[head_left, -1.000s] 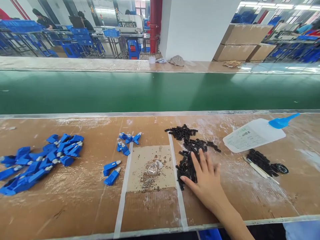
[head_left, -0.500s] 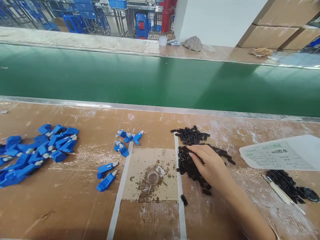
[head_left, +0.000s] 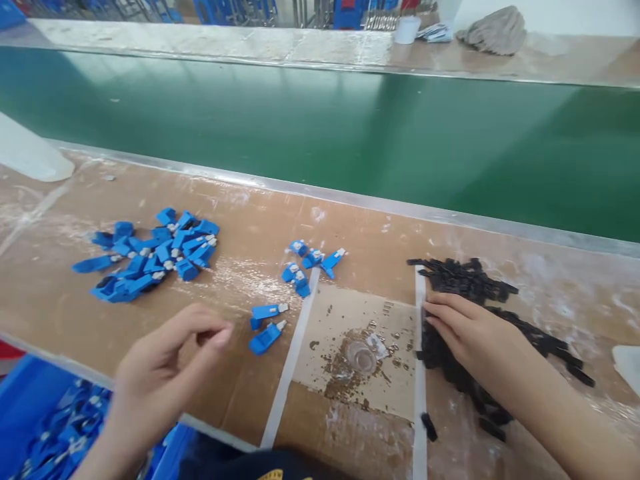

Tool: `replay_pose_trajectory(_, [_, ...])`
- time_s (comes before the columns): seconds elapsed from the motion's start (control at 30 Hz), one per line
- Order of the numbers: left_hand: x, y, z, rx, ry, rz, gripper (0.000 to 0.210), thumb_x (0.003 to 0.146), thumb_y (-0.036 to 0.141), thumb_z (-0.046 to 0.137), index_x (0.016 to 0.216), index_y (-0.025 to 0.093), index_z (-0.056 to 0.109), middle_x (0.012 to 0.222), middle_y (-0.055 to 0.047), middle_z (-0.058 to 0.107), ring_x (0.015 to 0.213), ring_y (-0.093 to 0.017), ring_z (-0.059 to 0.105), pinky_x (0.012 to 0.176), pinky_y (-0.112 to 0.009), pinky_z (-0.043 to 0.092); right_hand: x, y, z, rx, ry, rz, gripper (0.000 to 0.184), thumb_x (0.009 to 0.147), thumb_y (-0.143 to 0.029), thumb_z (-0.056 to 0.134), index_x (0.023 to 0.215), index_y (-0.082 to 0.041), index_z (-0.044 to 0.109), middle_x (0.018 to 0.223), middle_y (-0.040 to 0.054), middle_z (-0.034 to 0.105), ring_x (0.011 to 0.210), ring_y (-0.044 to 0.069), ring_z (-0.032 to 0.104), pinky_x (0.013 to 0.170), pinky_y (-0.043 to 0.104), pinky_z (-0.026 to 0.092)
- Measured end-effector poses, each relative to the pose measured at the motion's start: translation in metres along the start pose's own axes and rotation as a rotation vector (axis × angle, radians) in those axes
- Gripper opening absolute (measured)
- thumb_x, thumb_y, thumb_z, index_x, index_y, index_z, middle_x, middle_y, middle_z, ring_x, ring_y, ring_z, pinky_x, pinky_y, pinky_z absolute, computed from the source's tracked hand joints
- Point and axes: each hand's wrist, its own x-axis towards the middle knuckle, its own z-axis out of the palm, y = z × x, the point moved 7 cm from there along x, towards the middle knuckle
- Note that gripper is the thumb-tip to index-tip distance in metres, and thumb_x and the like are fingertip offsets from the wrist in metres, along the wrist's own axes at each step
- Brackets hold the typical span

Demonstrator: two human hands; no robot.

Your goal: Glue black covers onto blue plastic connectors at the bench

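Note:
My left hand (head_left: 170, 373) is over the front left of the table, blurred, its fingers curled and thumb near the index finger; nothing shows between the tips. Just right of it lie two blue plastic pieces with white tips (head_left: 267, 338). My right hand (head_left: 480, 340) reaches over a heap of small black plastic parts (head_left: 450, 370), thumb and fingers pinched together beside the white tape; whatever is between the tips is too small to make out. Between the hands, a small clear round dish (head_left: 361, 357) sits on a stained cardboard square (head_left: 325, 320).
A pile of blue pieces (head_left: 165, 250) lies left, and a smaller blue group (head_left: 300, 270) behind the cardboard square. A blue bin (head_left: 30, 407) of blue parts stands below the table's front left edge. A green conveyor belt (head_left: 300, 127) runs behind the table.
The view has swung left and down. My left hand has come into view at the front left, along with the blue bin. My right hand stays at the black heap.

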Motion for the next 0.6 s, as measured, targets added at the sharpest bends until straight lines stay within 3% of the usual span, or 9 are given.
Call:
replay_pose_trajectory(0.07, [0.0,0.002,0.012,0.02,-0.039,0.061,0.009,0.093,0.033,0.059,0.093,0.03,0.067,0.088,-0.001,0.067,0.077,-0.021,0.064,0.066,-0.036,0.057,0.002,0.002,0.002,-0.035,-0.039,-0.009,0.035,0.101,-0.022,0.035,0.093,-0.016,0.069,0.101,0.0146,0.07,0.077,0.023,0.07,0.061,0.034,0.058])
replay_pose_trajectory(0.13, [-0.002,0.007,0.027,0.108,-0.092,0.175,0.011,0.094,0.027,0.059,0.102,0.026,0.066,0.1,-0.004,0.065,0.092,-0.023,0.064,0.079,-0.039,0.057,0.007,0.004,0.002,-0.042,-0.099,0.002,0.033,0.098,-0.02,0.036,0.088,-0.016,0.067,0.096,0.013,0.069,0.061,0.018,0.065,0.046,0.031,0.051])
replay_pose_trajectory(0.23, [-0.01,0.015,0.043,0.287,-0.107,0.36,0.013,0.094,0.018,0.061,0.107,0.017,0.063,0.108,-0.01,0.06,0.101,-0.026,0.058,0.087,-0.041,0.052,0.016,0.01,-0.006,0.041,-0.127,0.093,0.025,0.092,-0.022,0.044,0.09,-0.015,0.067,0.094,0.0095,0.069,0.052,0.014,0.061,0.04,0.028,0.045])
replay_pose_trajectory(0.33, [-0.017,0.019,0.052,0.411,-0.107,0.478,0.015,0.095,0.017,0.061,0.108,0.01,0.061,0.108,-0.015,0.058,0.097,-0.029,0.055,0.083,-0.043,0.05,0.014,0.012,-0.018,0.351,-0.049,0.31,0.015,0.088,-0.028,0.06,0.094,-0.023,0.072,0.1,0.0048,0.07,0.069,0.015,0.069,0.053,0.024,0.054])
replay_pose_trajectory(0.43, [-0.021,0.018,0.058,0.427,-0.113,0.529,0.012,0.096,0.016,0.058,0.103,0.007,0.061,0.102,-0.016,0.059,0.091,-0.029,0.056,0.081,-0.043,0.048,0.001,0.003,-0.018,0.888,0.126,0.535,0.013,0.088,-0.026,0.069,0.096,-0.031,0.077,0.105,0.0016,0.073,0.097,0.016,0.071,0.078,0.022,0.061])
replay_pose_trajectory(0.53, [-0.025,0.012,0.062,0.349,-0.128,0.52,0.009,0.095,0.014,0.057,0.101,0.008,0.061,0.099,-0.014,0.06,0.089,-0.028,0.057,0.083,-0.042,0.047,-0.015,-0.013,-0.004,1.304,0.287,0.713,0.015,0.086,-0.027,0.076,0.099,-0.031,0.08,0.108,0.0021,0.077,0.093,0.015,0.074,0.08,0.02,0.063])
replay_pose_trajectory(0.6, [-0.028,0.009,0.062,0.253,-0.145,0.483,0.01,0.095,0.014,0.058,0.104,0.01,0.061,0.1,-0.012,0.063,0.092,-0.026,0.059,0.087,-0.041,0.047,-0.02,-0.025,0.005,1.414,0.326,0.767,0.016,0.086,-0.03,0.077,0.102,-0.029,0.08,0.106,0.003,0.078,0.087,0.013,0.076,0.079,0.016,0.062])
